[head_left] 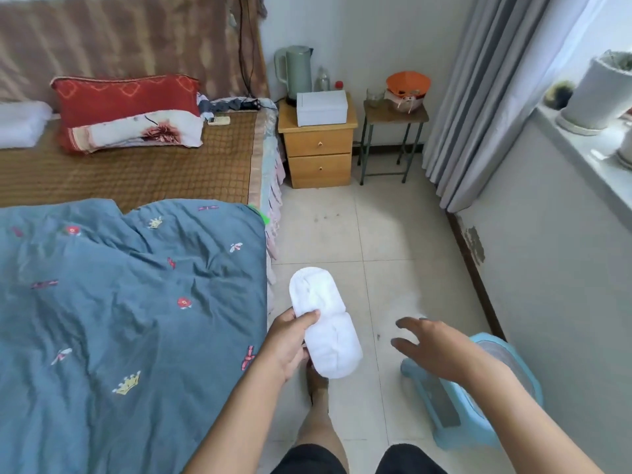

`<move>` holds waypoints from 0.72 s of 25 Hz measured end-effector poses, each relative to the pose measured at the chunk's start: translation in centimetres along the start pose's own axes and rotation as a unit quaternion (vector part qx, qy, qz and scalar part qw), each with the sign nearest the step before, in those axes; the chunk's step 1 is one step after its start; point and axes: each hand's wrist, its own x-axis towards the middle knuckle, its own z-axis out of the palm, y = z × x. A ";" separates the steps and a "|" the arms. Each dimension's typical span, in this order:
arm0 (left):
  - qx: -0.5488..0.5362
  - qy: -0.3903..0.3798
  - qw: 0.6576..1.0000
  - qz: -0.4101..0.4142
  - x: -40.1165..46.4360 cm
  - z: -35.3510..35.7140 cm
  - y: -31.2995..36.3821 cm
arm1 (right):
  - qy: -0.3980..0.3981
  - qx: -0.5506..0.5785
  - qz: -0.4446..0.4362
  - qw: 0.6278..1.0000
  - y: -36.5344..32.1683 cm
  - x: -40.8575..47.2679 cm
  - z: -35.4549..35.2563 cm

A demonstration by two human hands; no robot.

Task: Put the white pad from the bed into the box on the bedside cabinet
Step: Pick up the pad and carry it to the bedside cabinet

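Note:
My left hand (289, 340) grips a long white pad (325, 319) by its left edge, holding it over the tiled floor just off the bed's side. My right hand (431, 347) hovers to the right of the pad, fingers spread, holding nothing. The white box (321, 107), with its lid closed, sits on the yellow wooden bedside cabinet (319, 155) at the far end of the aisle, beside the head of the bed (136, 172).
A blue quilt (119, 302) covers the near bed. A green kettle (295, 73) stands behind the box. A small stool (393, 131) with an orange bowl is right of the cabinet. A light blue plastic stool (478, 398) sits under my right arm. Curtain and windowsill line the right wall.

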 end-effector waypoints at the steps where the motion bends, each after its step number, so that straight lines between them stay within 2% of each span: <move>1: -0.001 0.004 1.000 0.001 2.1 -0.1 1.8 | 0.001 -0.002 -0.002 1.000 -0.5 2.6 -1.3; 10: 0.017 0.014 1.000 0.004 18.8 -0.4 19.3 | 0.010 0.009 0.016 1.000 -5.7 21.2 -13.9; 18: 0.008 0.023 1.000 -0.005 32.7 2.5 29.9 | 0.002 0.010 0.009 1.000 -5.8 37.1 -22.4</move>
